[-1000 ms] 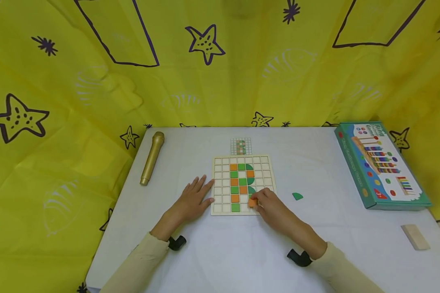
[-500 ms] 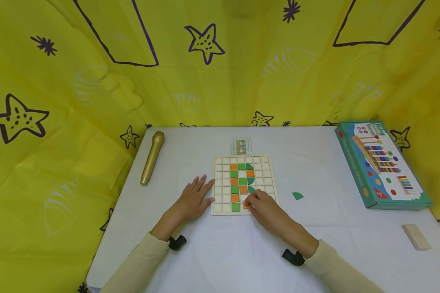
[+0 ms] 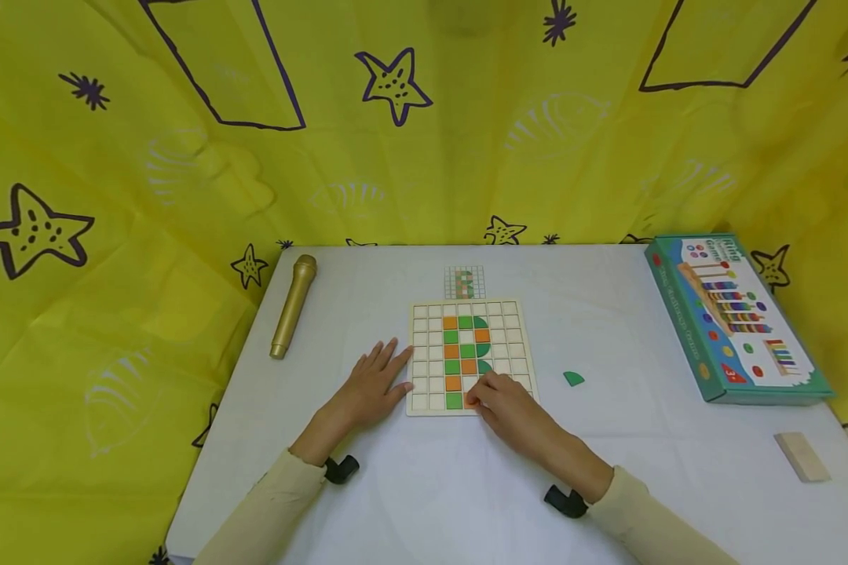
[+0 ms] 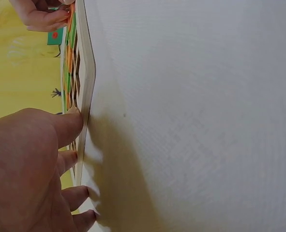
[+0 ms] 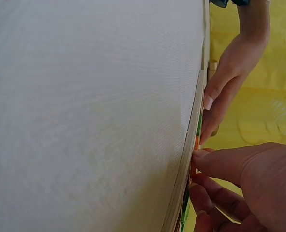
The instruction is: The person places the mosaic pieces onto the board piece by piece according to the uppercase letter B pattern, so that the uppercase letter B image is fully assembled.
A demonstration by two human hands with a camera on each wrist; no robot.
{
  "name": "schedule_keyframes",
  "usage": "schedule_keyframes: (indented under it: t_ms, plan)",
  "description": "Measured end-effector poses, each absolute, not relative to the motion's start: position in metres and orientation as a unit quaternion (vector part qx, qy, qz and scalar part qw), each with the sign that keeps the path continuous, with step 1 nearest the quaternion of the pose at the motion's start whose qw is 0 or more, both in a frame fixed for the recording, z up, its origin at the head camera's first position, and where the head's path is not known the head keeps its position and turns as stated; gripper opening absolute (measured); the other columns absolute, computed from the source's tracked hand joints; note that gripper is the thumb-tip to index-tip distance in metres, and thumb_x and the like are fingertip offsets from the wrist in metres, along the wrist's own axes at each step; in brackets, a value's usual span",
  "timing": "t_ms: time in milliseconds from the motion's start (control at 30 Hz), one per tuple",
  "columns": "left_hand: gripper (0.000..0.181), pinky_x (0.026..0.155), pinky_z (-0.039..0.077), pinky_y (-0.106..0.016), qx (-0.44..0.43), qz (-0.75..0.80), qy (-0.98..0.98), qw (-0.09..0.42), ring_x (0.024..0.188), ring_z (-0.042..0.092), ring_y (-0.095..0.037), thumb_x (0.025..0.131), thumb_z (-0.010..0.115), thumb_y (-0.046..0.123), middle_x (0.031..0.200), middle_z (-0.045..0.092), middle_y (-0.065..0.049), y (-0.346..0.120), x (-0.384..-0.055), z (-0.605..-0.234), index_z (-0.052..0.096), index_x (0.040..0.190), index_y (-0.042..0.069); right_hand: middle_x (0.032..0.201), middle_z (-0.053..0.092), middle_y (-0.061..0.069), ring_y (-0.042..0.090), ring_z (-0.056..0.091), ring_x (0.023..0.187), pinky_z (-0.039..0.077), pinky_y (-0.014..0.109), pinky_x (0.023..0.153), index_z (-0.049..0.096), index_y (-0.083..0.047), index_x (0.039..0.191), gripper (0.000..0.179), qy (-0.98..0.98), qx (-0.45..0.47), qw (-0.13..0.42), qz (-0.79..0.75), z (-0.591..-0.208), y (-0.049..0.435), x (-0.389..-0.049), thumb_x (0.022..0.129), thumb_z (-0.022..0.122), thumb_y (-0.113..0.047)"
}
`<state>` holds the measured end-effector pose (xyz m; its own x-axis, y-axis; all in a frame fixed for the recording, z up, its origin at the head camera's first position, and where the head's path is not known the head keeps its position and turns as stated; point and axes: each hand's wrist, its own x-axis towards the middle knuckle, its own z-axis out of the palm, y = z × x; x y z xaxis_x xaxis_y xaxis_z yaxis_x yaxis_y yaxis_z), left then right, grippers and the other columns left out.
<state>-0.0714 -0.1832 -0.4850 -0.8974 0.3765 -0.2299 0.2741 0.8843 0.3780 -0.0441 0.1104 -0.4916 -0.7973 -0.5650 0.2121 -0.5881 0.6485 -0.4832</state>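
Observation:
A wooden grid board (image 3: 420,369) lies on the table, holding orange, green and dark green tiles laid out like a letter R. My right hand (image 3: 512,404) is over its lower right part, thumb and fingers pinching an orange square tile (image 3: 469,402) at a bottom-row cell, beside the green tile (image 3: 454,400). The fingers cover much of that tile and the cells behind it. My left hand (image 3: 374,388) lies with spread fingers at the board's left side, thumb and fingertips touching its edge. In the left wrist view, the left thumb (image 4: 67,126) rests on the rim.
A small pattern card (image 3: 464,282) lies behind the board. One dark green quarter-round tile (image 3: 573,379) is on the table to the right. A golden microphone (image 3: 294,306) is at the left, a game box (image 3: 738,322) at the right, with a wooden block (image 3: 802,457) in front.
My right hand has moved left and slightly down with the orange tile, from the pattern's right column to the bottom-row cell beside the green tile. The left hand has stayed put.

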Motion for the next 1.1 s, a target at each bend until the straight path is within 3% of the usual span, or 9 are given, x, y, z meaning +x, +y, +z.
schedule_keyframes:
  t_ms: [133, 267, 433, 600, 733, 900, 1000, 1100]
  plan:
    - [0.067, 0.128, 0.016, -0.065, 0.169, 0.173, 0.959, 0.148, 0.163, 0.011, -0.041, 0.111, 0.051, 0.045, 0.176, 0.016, -0.016, -0.184, -0.071, -0.485, 0.028, 0.169, 0.019, 0.102, 0.066, -0.002, 0.017, 0.06, 0.091, 0.052, 0.031, 0.08, 0.08, -0.014, 0.104, 0.018, -0.906, 0.326, 0.031, 0.268, -0.491, 0.113, -0.044, 0.09, 0.083, -0.003]
    - [0.068, 0.128, 0.016, -0.063, 0.167, 0.167, 0.959, 0.154, 0.164, 0.01, -0.039, 0.111, 0.05, 0.047, 0.177, 0.014, -0.013, -0.184, -0.072, -0.486, 0.026, 0.169, 0.021, 0.109, 0.066, -0.001, 0.018, 0.06, 0.099, 0.053, 0.034, 0.085, 0.081, -0.014, 0.111, 0.021, -0.912, 0.312, 0.004, 0.266, -0.488, 0.122, -0.047, 0.091, 0.082, -0.007]
    - [0.069, 0.129, 0.014, -0.062, 0.164, 0.166, 0.959, 0.162, 0.164, 0.008, -0.038, 0.111, 0.049, 0.048, 0.177, 0.013, -0.012, -0.184, -0.073, -0.487, 0.025, 0.17, 0.023, 0.124, 0.064, 0.007, 0.028, 0.059, 0.116, 0.051, 0.048, 0.098, 0.075, -0.01, 0.124, 0.028, -0.928, 0.245, -0.055, 0.273, -0.473, 0.149, -0.06, 0.096, 0.078, -0.011]
    - [0.069, 0.129, 0.014, -0.062, 0.163, 0.168, 0.959, 0.162, 0.164, 0.008, -0.037, 0.11, 0.049, 0.049, 0.178, 0.012, -0.011, -0.184, -0.072, -0.486, 0.025, 0.17, 0.023, 0.135, 0.059, 0.021, 0.043, 0.055, 0.126, 0.049, 0.061, 0.103, 0.064, -0.002, 0.137, 0.042, -0.945, 0.176, -0.109, 0.255, -0.46, 0.191, -0.072, 0.096, 0.075, -0.006]
    - [0.069, 0.129, 0.014, -0.062, 0.164, 0.165, 0.959, 0.162, 0.164, 0.007, -0.037, 0.111, 0.047, 0.05, 0.178, 0.012, -0.011, -0.184, -0.072, -0.487, 0.024, 0.17, 0.023, 0.129, 0.057, 0.025, 0.046, 0.055, 0.118, 0.051, 0.063, 0.096, 0.063, 0.0, 0.134, 0.043, -0.95, 0.151, -0.135, 0.239, -0.459, 0.215, -0.075, 0.093, 0.077, -0.002]
    - [0.069, 0.129, 0.014, -0.062, 0.164, 0.161, 0.96, 0.16, 0.164, 0.007, -0.037, 0.111, 0.046, 0.051, 0.178, 0.011, -0.011, -0.184, -0.073, -0.489, 0.023, 0.17, 0.024, 0.111, 0.06, 0.019, 0.038, 0.06, 0.102, 0.053, 0.057, 0.089, 0.065, 0.0, 0.119, 0.026, -0.949, 0.15, -0.131, 0.246, -0.462, 0.224, -0.078, 0.095, 0.075, 0.0]
    - [0.069, 0.129, 0.014, -0.063, 0.165, 0.161, 0.96, 0.158, 0.164, 0.008, -0.037, 0.111, 0.047, 0.05, 0.178, 0.012, -0.012, -0.184, -0.073, -0.489, 0.024, 0.17, 0.024, 0.099, 0.059, 0.014, 0.031, 0.059, 0.09, 0.053, 0.049, 0.081, 0.064, 0.002, 0.113, 0.02, -0.949, 0.137, -0.138, 0.25, -0.465, 0.224, -0.081, 0.098, 0.073, -0.007]
    - [0.069, 0.129, 0.015, -0.063, 0.166, 0.162, 0.96, 0.157, 0.164, 0.009, -0.039, 0.111, 0.048, 0.049, 0.177, 0.013, -0.013, -0.185, -0.073, -0.49, 0.025, 0.17, 0.022, 0.098, 0.058, 0.014, 0.028, 0.057, 0.085, 0.052, 0.046, 0.076, 0.062, 0.002, 0.112, 0.025, -0.95, 0.117, -0.149, 0.249, -0.466, 0.224, -0.081, 0.1, 0.073, -0.017]
